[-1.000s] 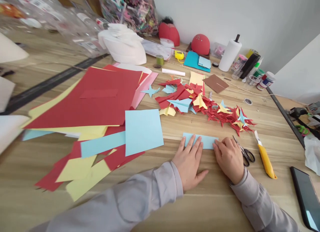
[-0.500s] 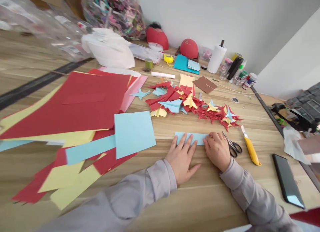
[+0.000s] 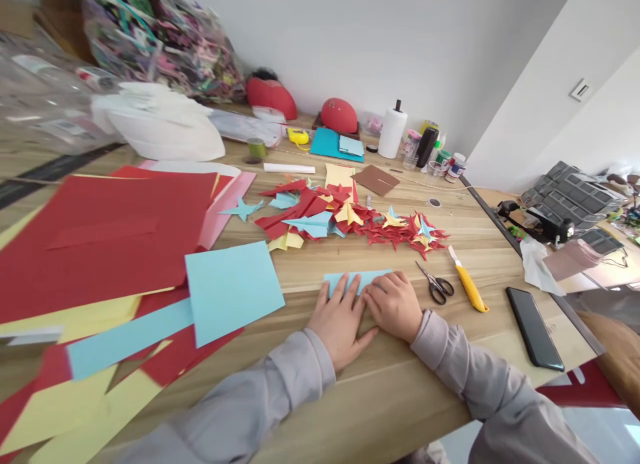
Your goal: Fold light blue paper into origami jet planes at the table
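Note:
A narrow light-blue paper strip (image 3: 366,277) lies flat on the wooden table, partly covered by both hands. My left hand (image 3: 341,324) rests on its left part with fingers spread. Beside it, touching near the fingertips, my right hand (image 3: 395,305) is curled with knuckles up, pressing on the strip's lower edge; whether it pinches the paper is hidden. To the left is a light-blue square sheet (image 3: 234,292). Black scissors (image 3: 438,288) and a yellow-handled knife (image 3: 470,287) lie to the right of my right hand.
Folded paper pieces (image 3: 350,217) are heaped behind the hands. Large red sheets (image 3: 120,244) and other paper cover the left. A phone (image 3: 535,327) lies at the right. Bottles (image 3: 425,147) stand along the back. Another person's arm (image 3: 615,351) shows at the right edge.
My right hand has slid left along the strip until it meets my left hand. The view has turned to the right, bringing another person's arm into sight.

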{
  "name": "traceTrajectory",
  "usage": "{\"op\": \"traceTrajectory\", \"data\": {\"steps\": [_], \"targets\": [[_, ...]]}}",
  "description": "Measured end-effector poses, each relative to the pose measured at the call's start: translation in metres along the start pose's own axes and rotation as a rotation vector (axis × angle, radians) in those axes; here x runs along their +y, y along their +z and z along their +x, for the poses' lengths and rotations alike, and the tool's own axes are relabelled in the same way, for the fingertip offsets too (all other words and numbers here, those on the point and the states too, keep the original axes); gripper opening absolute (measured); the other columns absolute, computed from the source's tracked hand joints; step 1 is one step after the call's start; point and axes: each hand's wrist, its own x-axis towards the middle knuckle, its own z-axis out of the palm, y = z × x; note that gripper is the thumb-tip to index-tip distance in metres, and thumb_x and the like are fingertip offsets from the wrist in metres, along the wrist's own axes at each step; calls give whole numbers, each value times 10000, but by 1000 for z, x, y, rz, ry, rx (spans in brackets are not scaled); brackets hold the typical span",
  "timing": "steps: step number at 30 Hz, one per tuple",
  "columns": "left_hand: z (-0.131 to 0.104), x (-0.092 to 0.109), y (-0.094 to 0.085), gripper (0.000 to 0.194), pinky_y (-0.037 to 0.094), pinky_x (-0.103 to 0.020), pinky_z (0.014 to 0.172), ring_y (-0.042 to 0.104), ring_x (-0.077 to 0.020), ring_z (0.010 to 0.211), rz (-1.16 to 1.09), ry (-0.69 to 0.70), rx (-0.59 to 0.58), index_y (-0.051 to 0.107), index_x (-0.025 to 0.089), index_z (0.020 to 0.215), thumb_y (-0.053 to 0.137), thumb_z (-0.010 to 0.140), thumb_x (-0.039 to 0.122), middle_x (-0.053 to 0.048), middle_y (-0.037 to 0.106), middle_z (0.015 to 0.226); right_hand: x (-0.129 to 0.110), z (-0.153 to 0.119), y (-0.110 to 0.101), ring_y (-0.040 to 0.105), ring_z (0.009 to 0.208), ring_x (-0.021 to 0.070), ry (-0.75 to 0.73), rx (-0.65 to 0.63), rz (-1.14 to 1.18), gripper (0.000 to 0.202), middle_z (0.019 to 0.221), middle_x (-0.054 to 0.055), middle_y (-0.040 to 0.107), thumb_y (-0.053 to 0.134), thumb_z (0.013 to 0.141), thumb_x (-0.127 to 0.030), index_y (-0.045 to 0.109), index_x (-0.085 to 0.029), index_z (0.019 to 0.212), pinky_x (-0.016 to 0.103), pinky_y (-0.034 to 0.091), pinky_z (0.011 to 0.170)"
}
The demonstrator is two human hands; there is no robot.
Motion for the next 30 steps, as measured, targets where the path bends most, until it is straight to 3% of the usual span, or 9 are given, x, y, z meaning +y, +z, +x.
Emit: {"op": "traceTrajectory", "data": {"steps": [9,15,24,30], "targets": [[0,0,-3,733,153,-606,1057,230,-375,1342,-24,9,-15,394,138,1369,357,820,621,-162,326,1457,7,-9,2,552,781,168,-129,-10,28,218,830,72,649,456,904,-229,637,-158,805,336,370,753],[1,1,-11,752,164,-600,1057,229,-372,1345,-37,-8,-44,404,146,1358,323,815,660,-156,327,1457,9,-6,-1,522,759,174,-188,-38,-6,218,761,75,618,465,903,-221,630,-155,778,332,355,730],[0,-4,-9,792,171,-583,1057,244,-362,1337,2,6,-16,389,160,1367,346,788,699,-145,337,1453,9,-5,1,501,748,172,-197,13,-23,222,722,64,591,478,892,-209,633,-161,741,322,352,721],[6,-15,-9,835,218,-602,1022,291,-384,1304,33,131,-49,381,164,1371,256,781,741,-146,363,1437,10,-6,6,495,765,177,-172,35,32,208,733,59,591,485,877,-182,622,-166,721,320,366,719]]}}
